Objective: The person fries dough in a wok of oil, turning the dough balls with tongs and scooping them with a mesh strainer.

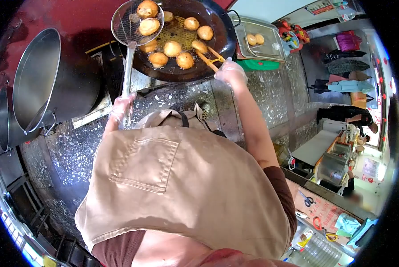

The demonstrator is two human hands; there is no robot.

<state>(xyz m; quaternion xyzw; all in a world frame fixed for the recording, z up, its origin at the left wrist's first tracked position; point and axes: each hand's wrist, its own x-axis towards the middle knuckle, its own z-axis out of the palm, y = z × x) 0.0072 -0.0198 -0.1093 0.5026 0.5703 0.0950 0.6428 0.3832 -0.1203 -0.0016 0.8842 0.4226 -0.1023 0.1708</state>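
Observation:
My left hand (121,108), in a clear plastic glove, is closed around the long handle of a mesh skimmer (127,38). Two browned fried dough balls (149,26) lie in its mesh, which is held over the left side of a wok (221,26) of oil. More fried balls (172,49), several of them, float in the bubbling oil. Gloved as well, my right hand (231,72) grips wooden tongs (209,58) at the wok's right front. The tips of the tongs touch or hold one ball (199,46); which of the two I cannot tell.
To the right of the wok, a wire-rimmed tray (270,51) holds two fried pieces above a green container (258,65). A large metal pot (75,75) stands on the left. People are at a counter (312,149) far right; scissors (307,199) lie on a nearer surface.

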